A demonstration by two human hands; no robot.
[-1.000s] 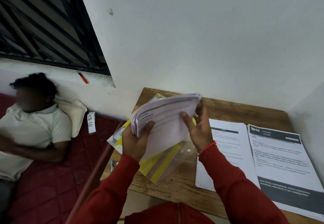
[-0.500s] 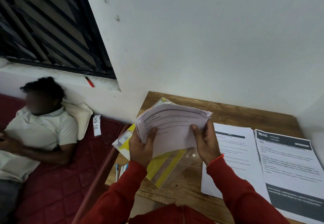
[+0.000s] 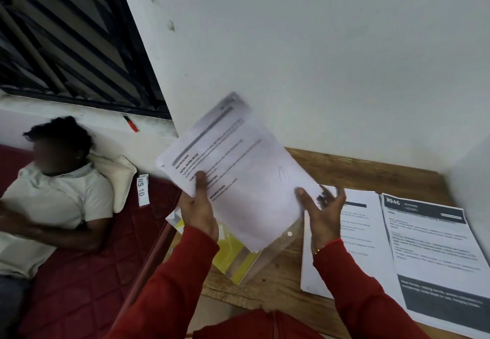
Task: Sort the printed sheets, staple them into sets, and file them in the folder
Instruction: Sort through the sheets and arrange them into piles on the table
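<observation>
A thick stack of printed sheets (image 3: 238,177) is held up in the air, tilted, with its top edge toward the wall. My left hand (image 3: 198,211) grips its lower left edge, thumb on the front page. My right hand (image 3: 322,212) is at the stack's right edge with fingers spread; only the thumb seems to touch the paper. Under the stack on the wooden table (image 3: 366,174) lies a clear and yellow plastic folder (image 3: 238,261) with a snap button. Two more piles of printed sheets lie to the right: a white one (image 3: 363,232) and one with dark header bands (image 3: 434,253).
The table stands in a corner, with the white wall (image 3: 318,60) behind it and to its right. Left of the table a person (image 3: 47,195) lies on a red mattress (image 3: 87,285) under a barred window (image 3: 66,33). A red pen (image 3: 130,122) rests on the sill.
The stack has been lifted and turned from lying nearly flat and bent to standing up with its front page facing me. My right hand has loosened from gripping its edge, and its fingers have spread.
</observation>
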